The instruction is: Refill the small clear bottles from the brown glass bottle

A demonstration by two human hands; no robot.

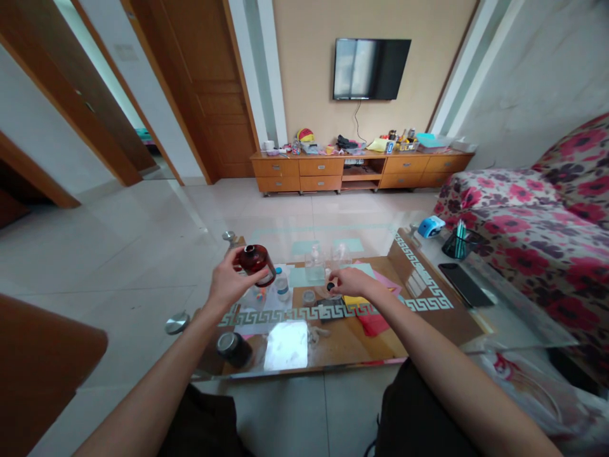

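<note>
My left hand (229, 279) is wrapped round a brown glass bottle (258, 263), holding it tilted above the glass table (511, 317). The bottle's mouth is uncovered. Between the fingertips of my right hand (351, 282) is a small black bottle cap (330, 287), held low near the middle of the table. Just beyond that hand stand a clear bottle (314, 269) and another clear container (341, 252). A small bottle with a blue cap (282, 287) is beside the brown bottle. Nearer to me, a round clear lid or dish (309, 297) appears on or under the glass.
A dark jar (234, 350) stands at the near left. To the right are a phone (466, 284), a pen holder (459, 242) and a blue object (431, 226). A flowered sofa (528, 254) flanks the table; a plastic bag (537, 387) lies below right.
</note>
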